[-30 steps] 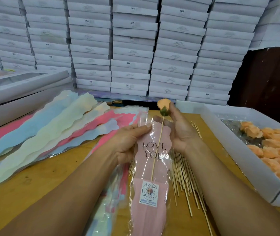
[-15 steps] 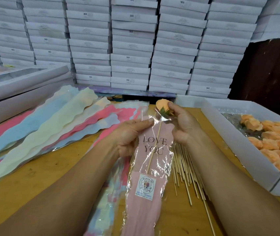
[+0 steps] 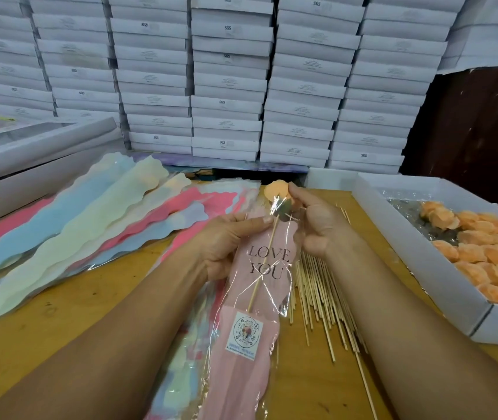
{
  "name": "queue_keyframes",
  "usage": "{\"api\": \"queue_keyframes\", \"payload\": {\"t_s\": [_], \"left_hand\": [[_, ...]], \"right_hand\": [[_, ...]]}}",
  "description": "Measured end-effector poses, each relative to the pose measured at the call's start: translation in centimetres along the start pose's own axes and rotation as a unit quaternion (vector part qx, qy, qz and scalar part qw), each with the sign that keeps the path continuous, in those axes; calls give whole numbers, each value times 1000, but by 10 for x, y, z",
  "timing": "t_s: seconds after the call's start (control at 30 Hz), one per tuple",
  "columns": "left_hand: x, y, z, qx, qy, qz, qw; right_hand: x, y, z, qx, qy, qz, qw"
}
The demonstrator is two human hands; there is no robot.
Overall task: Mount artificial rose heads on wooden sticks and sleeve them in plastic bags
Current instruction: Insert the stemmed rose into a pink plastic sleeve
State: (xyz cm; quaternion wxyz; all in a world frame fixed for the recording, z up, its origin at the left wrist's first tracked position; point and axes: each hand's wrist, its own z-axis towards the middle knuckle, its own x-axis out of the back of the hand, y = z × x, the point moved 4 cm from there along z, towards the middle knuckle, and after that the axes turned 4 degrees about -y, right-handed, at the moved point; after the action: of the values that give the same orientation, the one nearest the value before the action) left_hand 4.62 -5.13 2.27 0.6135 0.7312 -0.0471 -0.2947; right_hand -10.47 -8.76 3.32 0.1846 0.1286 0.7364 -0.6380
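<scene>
One rose (image 3: 275, 190) is on its stick (image 3: 262, 268), most of it down inside the pink bag (image 3: 250, 334), left hand (image 3: 226, 241) pinching the bag's mouth, right hand (image 3: 317, 221) gripping the head, and a boxful of heads (image 3: 490, 259) waits.

packing workshop: stacked white boxes (image 3: 226, 86), worktable (image 3: 90, 298).

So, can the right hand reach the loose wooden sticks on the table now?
Probably yes, but not at once: the right hand holds the rose head, so it must let go first. The wooden sticks lie uncovered just below it.
</scene>
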Motion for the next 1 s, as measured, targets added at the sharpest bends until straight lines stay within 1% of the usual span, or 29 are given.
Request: {"api": "queue_keyframes", "payload": {"t_s": [0.17,0.33,0.47,0.53,0.73,0.8,0.9,1.0], "left_hand": [[2,1,0,-10,35,6,999],[5,2,1,-7,97,5,995],[9,3,3,0,131,4,991],[10,3,3,-3,144,0,990],[11,5,4,-46,164,6,985],[11,6,3,-49,166,14,985],[10,7,1,-43,161,15,986],[9,7,0,-40,156,-5,987]], "right_hand": [[0,-2,-3,26,23,-72,997],[0,-4,-5,47,46,-97,993],[2,-4,-4,38,76,-150,985],[4,-4,-3,39,81,-144,985],[1,-6,-8,63,55,-154,985],[-3,-7,-10,84,40,-191,977],[-6,-8,-7,108,29,-278,954],[-7,-4,-5,102,13,-277,955]]}}
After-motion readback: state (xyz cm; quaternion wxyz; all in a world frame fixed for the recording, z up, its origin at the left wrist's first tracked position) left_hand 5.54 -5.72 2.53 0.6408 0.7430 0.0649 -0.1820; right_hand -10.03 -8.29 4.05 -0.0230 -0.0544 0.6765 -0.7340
